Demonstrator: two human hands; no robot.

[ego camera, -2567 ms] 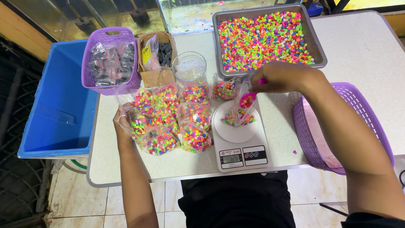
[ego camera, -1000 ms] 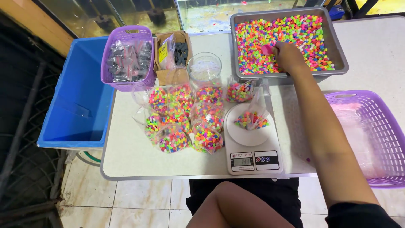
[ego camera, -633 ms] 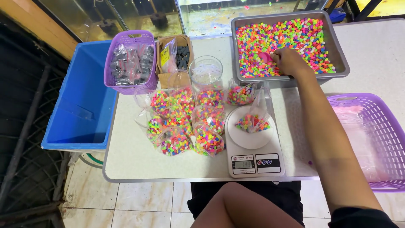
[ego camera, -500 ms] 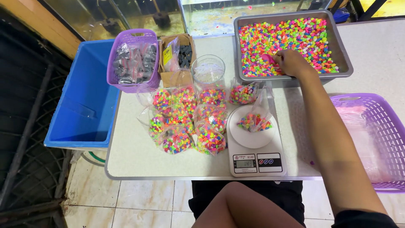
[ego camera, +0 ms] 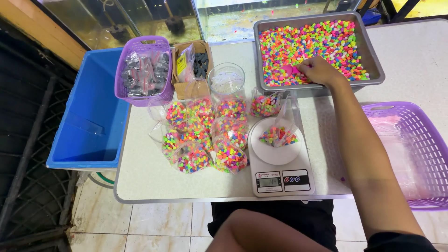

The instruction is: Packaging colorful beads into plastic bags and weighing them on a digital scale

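I am reaching my right hand (ego camera: 319, 72) into the grey metal tray (ego camera: 373, 58), and its fingers are clamped together on a pink scoop (ego camera: 290, 70) that is lying in the bright neon pebbles (ego camera: 310, 44) filling the tray. The white kitchen scale (ego camera: 279, 158) is sitting just in front of the tray, nearer to me, and an open clear bag (ego camera: 282, 128) with a small heap of coloured pebbles is resting on its round plate. To the left of the scale, the filled pebble bags (ego camera: 205, 135) are crowding together, some touching each other. A clear glass jar (ego camera: 226, 81) is standing behind those bags, left of the tray. Further left of the scale, a small purple basket (ego camera: 142, 70) of dark packets is standing beside a cardboard box (ego camera: 191, 70), and a blue tub (ego camera: 88, 116) is sitting past the table edge. A large purple basket (ego camera: 415, 149) is sitting right of the scale. I am keeping my left arm low at the bottom edge; its hand is out of sight.
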